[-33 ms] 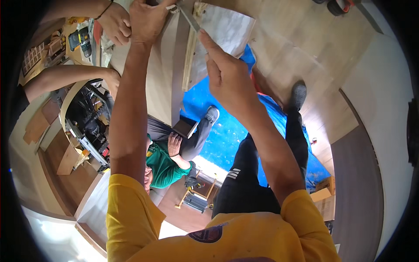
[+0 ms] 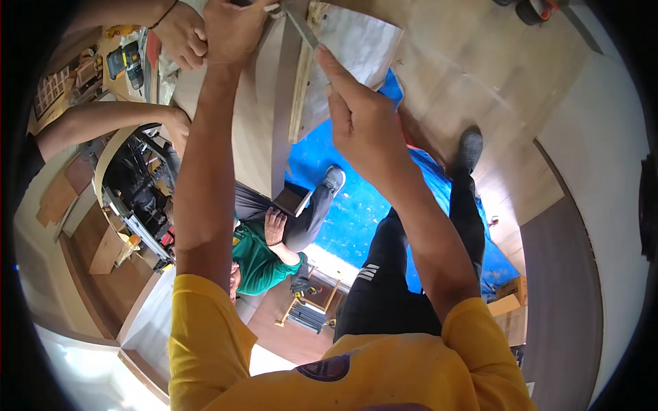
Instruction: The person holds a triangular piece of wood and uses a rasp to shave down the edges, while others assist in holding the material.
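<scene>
At the top of the picture, my left hand [image 2: 234,33] is closed at the end of a pale wooden panel or cabinet [image 2: 252,127]. Its fingertips are cut off by the frame edge, beside the tip of a narrow flat metal tool. My right hand [image 2: 367,120] grips that tool [image 2: 299,25], perhaps a file or chisel, its index finger laid along the blade. The handle is hidden in my palm. Just below the blade is a board with a layered edge and a whitish, marbled face [image 2: 353,41].
A co-worker's hand [image 2: 179,38] rests near my left wrist. Another person in a green shirt [image 2: 264,264] sits below the panel. A drill [image 2: 125,63], a black power machine [image 2: 147,198], a blue tarp [image 2: 343,226] and a cardboard box [image 2: 508,301] lie around.
</scene>
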`<state>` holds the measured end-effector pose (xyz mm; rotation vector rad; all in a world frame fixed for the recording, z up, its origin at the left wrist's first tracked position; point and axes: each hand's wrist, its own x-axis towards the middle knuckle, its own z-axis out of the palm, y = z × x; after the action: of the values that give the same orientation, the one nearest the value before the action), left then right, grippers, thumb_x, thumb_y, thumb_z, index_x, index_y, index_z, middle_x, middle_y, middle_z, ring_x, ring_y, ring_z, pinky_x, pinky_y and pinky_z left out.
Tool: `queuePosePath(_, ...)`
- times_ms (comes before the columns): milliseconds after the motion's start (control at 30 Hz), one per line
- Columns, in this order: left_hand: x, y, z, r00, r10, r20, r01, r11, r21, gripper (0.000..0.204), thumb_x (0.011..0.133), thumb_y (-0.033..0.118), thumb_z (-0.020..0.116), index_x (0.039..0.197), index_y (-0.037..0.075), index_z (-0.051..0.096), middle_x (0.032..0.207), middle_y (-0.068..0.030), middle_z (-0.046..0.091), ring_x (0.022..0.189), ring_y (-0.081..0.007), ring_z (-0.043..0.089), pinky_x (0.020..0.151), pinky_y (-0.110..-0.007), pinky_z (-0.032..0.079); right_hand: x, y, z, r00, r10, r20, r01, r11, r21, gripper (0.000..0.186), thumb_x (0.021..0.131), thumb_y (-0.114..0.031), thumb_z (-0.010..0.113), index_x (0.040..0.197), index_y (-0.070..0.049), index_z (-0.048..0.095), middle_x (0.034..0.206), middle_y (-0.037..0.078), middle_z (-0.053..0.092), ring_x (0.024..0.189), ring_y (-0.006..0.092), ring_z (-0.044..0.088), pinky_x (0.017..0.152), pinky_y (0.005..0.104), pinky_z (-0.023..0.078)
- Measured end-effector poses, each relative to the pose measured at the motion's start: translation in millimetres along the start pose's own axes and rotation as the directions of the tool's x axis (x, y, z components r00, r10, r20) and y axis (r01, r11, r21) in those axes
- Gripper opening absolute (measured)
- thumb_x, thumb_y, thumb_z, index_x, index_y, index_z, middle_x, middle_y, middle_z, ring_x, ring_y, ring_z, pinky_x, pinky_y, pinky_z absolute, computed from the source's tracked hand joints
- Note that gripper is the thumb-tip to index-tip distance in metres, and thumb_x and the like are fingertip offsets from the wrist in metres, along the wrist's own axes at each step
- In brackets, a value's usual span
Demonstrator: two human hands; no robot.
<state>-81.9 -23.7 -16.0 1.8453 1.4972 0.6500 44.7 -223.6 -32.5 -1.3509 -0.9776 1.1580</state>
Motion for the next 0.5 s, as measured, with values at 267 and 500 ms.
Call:
queuePosePath(267,6.9,-36.0,-3.9,0.932,0.202,-0.301,-0.223,0.974,-0.038,0.064,0.084,0.006,0.072,0.143,0.004,0.049,0.132,-0.0171,0.058,0.116,-0.0247,0.059,0.095,-0.035,0.052,25.3,-8.1,40.4,1.000,-0.022,0.021,0.022,1.000,-0.013,0.046,0.099,-0.004,0.055,0.144,-0.009,0.054,0.080,0.026,0.063,0.069,0.0292,0.064,0.070,0.0357,0.053)
queuePosePath(500,-18.4,31.6,-5.8,0.998,-0.004,-0.067,0.016,0.983,0.185,0.062,0.083,0.014,0.073,0.140,0.001,0.052,0.125,-0.0160,0.065,0.115,-0.0239,0.062,0.098,-0.032,0.050,10.1,-7.4,-0.8,0.998,-0.053,0.036,0.056,0.996,-0.072,0.048,0.097,-0.005,0.055,0.145,-0.009,0.053,0.089,0.030,0.066,0.077,0.0407,0.067,0.070,0.0434,0.053)
